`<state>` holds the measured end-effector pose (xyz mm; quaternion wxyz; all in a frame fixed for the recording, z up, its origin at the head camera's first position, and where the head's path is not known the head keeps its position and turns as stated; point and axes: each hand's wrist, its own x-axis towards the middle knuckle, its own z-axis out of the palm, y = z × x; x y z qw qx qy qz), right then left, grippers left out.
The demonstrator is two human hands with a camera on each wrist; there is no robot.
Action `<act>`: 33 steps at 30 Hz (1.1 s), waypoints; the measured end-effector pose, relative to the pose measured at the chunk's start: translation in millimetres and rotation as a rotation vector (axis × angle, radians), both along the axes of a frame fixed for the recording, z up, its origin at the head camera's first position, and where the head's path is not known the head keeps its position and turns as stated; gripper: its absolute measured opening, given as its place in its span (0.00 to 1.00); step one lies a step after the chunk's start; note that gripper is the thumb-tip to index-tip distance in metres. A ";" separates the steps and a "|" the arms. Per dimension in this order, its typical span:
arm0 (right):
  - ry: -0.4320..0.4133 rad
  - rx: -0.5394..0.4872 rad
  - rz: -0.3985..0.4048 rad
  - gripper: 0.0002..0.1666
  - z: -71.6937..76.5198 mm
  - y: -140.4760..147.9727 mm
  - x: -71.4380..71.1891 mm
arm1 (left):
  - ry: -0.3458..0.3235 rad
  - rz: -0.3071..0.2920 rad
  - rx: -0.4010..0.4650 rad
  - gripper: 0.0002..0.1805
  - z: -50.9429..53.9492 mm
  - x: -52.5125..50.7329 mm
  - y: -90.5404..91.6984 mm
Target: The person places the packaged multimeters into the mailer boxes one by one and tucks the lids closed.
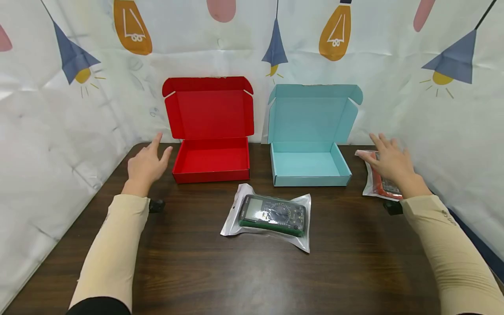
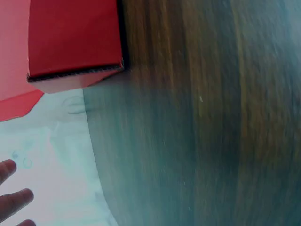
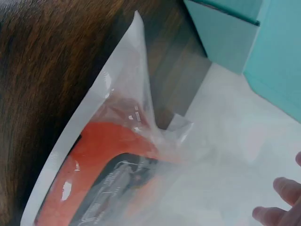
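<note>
My left hand [image 1: 146, 165] is held over the back left of the table, fingers spread, just left of the open red box [image 1: 211, 176]. It holds nothing; in the left wrist view a few of its fingertips [image 2: 16, 203] show at the lower left. My right hand [image 1: 393, 164] hovers with relaxed fingers above a clear bag holding an orange-red device [image 1: 379, 183], right of the open light-blue box [image 1: 311, 180]. In the right wrist view the bagged device [image 3: 103, 146] appears apart from the fingertips [image 3: 268, 215]. A green-edged multimeter [image 1: 273, 215] in a clear bag lies front and centre.
Both boxes stand with lids raised at the back of the dark wooden table [image 1: 236, 275]. Behind and beside the table hangs a white patterned cloth [image 1: 220, 48], close to the boxes and the right-hand bag.
</note>
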<state>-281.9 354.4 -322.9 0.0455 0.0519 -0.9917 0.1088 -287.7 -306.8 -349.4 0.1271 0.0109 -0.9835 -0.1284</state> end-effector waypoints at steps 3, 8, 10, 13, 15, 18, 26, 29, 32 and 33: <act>0.004 0.010 0.021 0.56 3.7 -4.9 1.6 | 0.003 -0.001 -0.001 0.41 1.0 2.0 2.4; 0.018 0.003 0.056 0.55 9.7 -15.7 7.5 | 0.024 -0.013 0.015 0.40 2.4 4.8 5.3; 0.033 0.001 0.066 0.53 10.6 -19.5 10.2 | 0.032 -0.021 0.030 0.39 2.4 5.2 6.2; 0.054 0.000 0.087 0.51 11.5 -24.8 13.2 | 0.046 -0.030 0.054 0.37 1.6 5.7 7.0; 0.062 -0.005 0.095 0.50 12.4 -29.2 14.8 | 0.054 -0.035 0.068 0.35 0.7 6.1 7.1; 0.060 -0.026 0.104 0.49 14.8 -36.9 17.8 | 0.056 -0.041 0.082 0.34 -1.0 6.3 6.9; 0.063 -0.109 0.188 0.43 16.5 -61.6 27.3 | 0.039 -0.062 0.177 0.35 -4.6 5.4 10.5; 0.062 -0.133 0.221 0.41 17.0 -70.2 30.1 | 0.026 -0.065 0.221 0.34 -7.1 4.0 10.8; 0.063 -0.143 0.257 0.40 16.9 -79.2 32.1 | 0.011 -0.050 0.259 0.34 -9.9 3.2 11.3; 0.061 -0.142 0.270 0.41 16.4 -82.1 32.3 | 0.004 -0.044 0.269 0.34 -10.7 3.1 11.4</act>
